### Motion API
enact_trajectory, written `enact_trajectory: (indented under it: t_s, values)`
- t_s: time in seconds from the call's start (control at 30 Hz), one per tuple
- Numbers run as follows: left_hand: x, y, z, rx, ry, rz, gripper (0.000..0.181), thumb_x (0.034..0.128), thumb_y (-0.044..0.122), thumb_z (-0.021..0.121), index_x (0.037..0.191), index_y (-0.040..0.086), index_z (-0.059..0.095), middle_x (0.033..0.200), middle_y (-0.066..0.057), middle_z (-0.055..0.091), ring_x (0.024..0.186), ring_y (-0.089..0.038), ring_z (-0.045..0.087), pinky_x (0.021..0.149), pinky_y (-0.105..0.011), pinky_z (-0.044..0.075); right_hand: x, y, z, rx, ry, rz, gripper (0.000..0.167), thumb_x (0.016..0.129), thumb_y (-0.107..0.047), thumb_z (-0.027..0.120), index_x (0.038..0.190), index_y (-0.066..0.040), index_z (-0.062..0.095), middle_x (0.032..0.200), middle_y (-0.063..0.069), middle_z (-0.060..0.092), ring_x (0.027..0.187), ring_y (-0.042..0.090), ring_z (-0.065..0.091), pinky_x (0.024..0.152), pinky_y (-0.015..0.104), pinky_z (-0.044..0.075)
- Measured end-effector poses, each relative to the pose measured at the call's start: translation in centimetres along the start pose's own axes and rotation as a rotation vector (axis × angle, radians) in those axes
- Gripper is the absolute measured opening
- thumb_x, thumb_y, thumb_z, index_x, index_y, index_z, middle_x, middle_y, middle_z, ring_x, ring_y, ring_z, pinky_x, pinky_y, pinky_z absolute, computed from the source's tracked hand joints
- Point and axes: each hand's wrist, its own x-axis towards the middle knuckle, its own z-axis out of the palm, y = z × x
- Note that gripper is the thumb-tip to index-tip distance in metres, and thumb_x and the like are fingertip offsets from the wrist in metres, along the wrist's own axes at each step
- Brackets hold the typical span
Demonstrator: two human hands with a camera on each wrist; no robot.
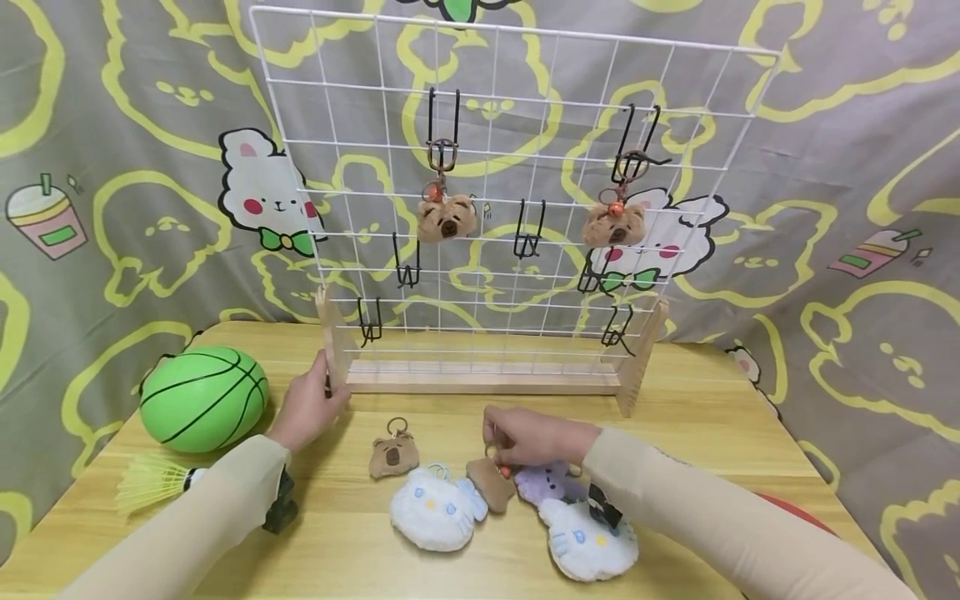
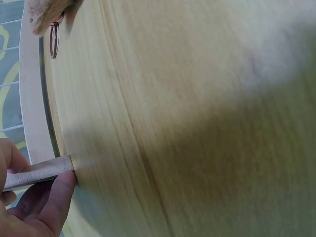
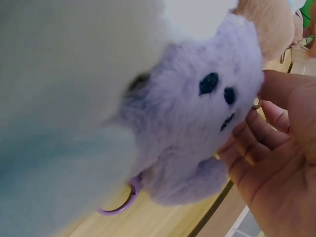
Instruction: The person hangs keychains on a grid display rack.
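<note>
My left hand [image 1: 309, 408] grips the left wooden upright [image 1: 333, 337] of a white wire grid rack [image 1: 491, 32], thumb and fingers on either side of the wood. The right hand [image 1: 536, 435] pinches the metal ring end of a brown plush keychain [image 1: 491, 485], which lies back side up with an orange bell. Close beside that hand lie a purple plush [image 3: 207, 94] and a white plush cat head [image 1: 591, 542]. Another white plush cat head [image 1: 435, 508] and a brown bear keychain [image 1: 393, 457] lie to the left of the pinched keychain.
Two bear keychains [image 1: 447, 220] hang from black hooks on the grid; several other hooks [image 1: 529, 229] hold nothing. A green ball [image 1: 205, 400] and a yellow shuttlecock [image 1: 153, 483] lie at the left. A red edge [image 1: 795, 510] shows behind my right forearm.
</note>
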Motion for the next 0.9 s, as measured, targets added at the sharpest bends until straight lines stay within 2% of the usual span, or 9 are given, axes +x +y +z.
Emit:
enact_trajectory:
  t_s: [0.33,0.57,0.67,0.83,0.9]
  values:
    - [0.0,0.0,0.0,0.009,0.001,-0.011,0.054,0.0999,0.01,0.058,0.147,-0.005,0.037,0.12,-0.038,0.068,0.096,-0.04,0.072,0.076,-0.047,0.062,-0.4,0.4,-0.7,-0.007,0.047,-0.095,0.01,0.098,-0.002,0.066,0.106,-0.001,0.072,0.093,0.008,0.077,0.08,0.003,0.065,0.075,0.018,0.056]
    - [-0.1,0.1,0.0,-0.001,0.001,-0.003,0.055,0.0992,0.009,0.059,0.147,-0.005,0.037,0.115,-0.036,0.069,0.089,-0.036,0.073,0.071,-0.043,0.061,-0.9,0.6,-1.1,0.127,0.071,-0.078,0.008,0.099,-0.004,0.065,0.099,0.0,0.073,0.089,0.01,0.076,0.073,0.006,0.066,0.07,0.019,0.058]
    - [-0.1,0.1,0.0,-0.002,0.008,0.013,0.054,0.0988,0.008,0.059,0.146,-0.006,0.037,0.113,-0.036,0.07,0.088,-0.036,0.073,0.07,-0.042,0.061,-1.1,0.8,-1.2,0.181,0.079,-0.096,0.009,0.1,-0.003,0.064,0.098,0.001,0.071,0.09,0.012,0.075,0.075,0.007,0.065,0.07,0.021,0.059]
    - [-0.2,0.0,0.0,-0.009,0.008,0.018,0.052,0.0991,0.008,0.059,0.145,-0.006,0.038,0.111,-0.035,0.07,0.089,-0.037,0.072,0.069,-0.041,0.061,-1.7,1.1,-1.6,0.212,0.087,-0.134,0.012,0.102,-0.009,0.061,0.1,-0.001,0.07,0.101,0.012,0.077,0.09,0.01,0.067,0.085,0.023,0.057]
    - [-0.2,-0.1,0.0,-0.011,0.006,0.017,0.051,0.0991,0.008,0.059,0.144,-0.006,0.038,0.11,-0.034,0.07,0.087,-0.036,0.072,0.067,-0.039,0.061,-2.0,1.1,-1.8,0.261,0.076,-0.143,0.014,0.105,-0.01,0.057,0.103,0.0,0.067,0.109,0.015,0.077,0.101,0.018,0.072,0.095,0.027,0.058]
